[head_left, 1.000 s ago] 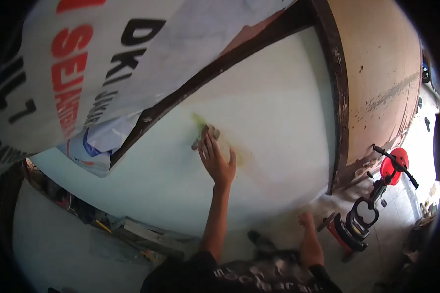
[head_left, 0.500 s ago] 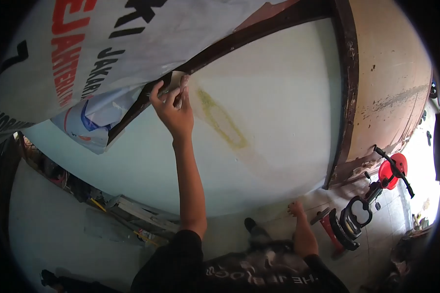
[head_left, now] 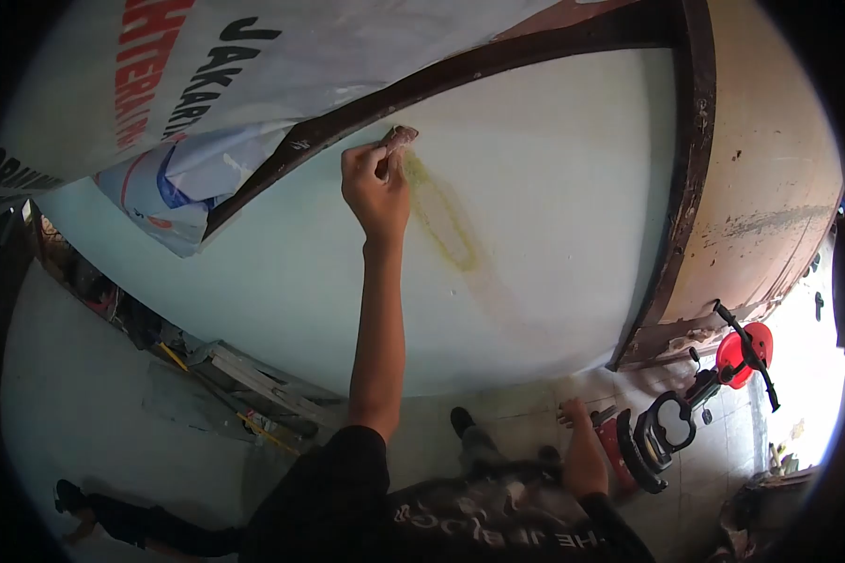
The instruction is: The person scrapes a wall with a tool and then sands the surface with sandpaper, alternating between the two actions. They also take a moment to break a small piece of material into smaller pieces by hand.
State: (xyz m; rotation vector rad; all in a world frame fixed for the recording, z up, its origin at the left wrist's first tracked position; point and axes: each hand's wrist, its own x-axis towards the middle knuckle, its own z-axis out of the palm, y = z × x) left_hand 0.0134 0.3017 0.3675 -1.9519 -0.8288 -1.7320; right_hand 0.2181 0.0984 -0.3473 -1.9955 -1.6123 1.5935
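My left hand (head_left: 377,192) is raised to a pale wall panel (head_left: 554,188), its fingers pinched on a small folded brownish piece (head_left: 402,136) whose material I cannot make out. That piece lies against the panel, just below the dark wooden beam (head_left: 483,64). Directly beside the fingers, a yellowish ring-shaped stain (head_left: 446,225) runs down to the right. Low at my side, my right hand (head_left: 574,413) hangs loosely with its fingers apart and nothing visible in them.
A printed banner (head_left: 253,75) hangs at upper left. A red and black child's ride-on toy (head_left: 662,432) stands on the tiled floor at right. A metal ladder (head_left: 253,380) lies along the panel's base. Another person in dark clothing (head_left: 150,525) is at lower left.
My left hand has moved from the beam's edge onto the panel, carrying the small piece, its fingers now more closed. My right hand's fingers have loosened. The view has shifted slightly.
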